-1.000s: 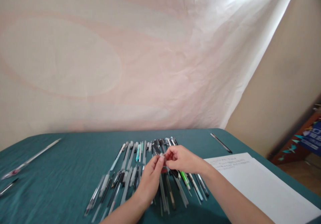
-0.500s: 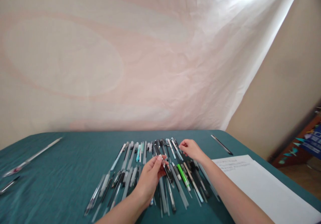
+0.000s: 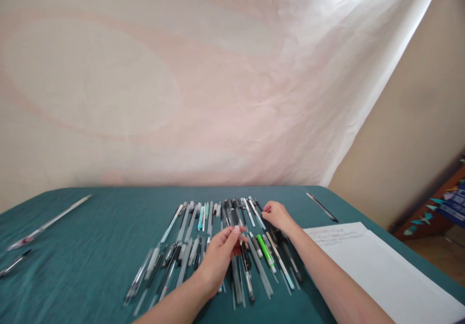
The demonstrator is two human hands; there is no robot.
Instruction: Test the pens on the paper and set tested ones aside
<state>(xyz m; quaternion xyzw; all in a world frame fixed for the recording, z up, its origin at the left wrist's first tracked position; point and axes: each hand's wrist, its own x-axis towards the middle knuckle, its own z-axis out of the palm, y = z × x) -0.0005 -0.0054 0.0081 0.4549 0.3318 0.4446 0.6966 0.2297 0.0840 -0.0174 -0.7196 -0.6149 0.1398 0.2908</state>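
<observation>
My left hand is closed around a pen, whose black end sticks out below my fingertips, over the middle of the lower row of pens. Reaching in from the right, my right hand has its fingers curled together beside the right end of the upper row. What lies in those fingers, if anything, is hidden. A bright green highlighter lies between my two arms among black and clear pens. Pale blue and clear pens make up the left of the upper row.
A white sheet of paper with handwriting lies at the right. One dark pen rests beyond it. On the far left are a long clear pen and a shorter dark pen. A pale cloth hangs behind the green table.
The pen in my left hand has turned to point more steeply down, and less of it shows above my fingers. My right hand has barely moved. The view has shifted slightly.
</observation>
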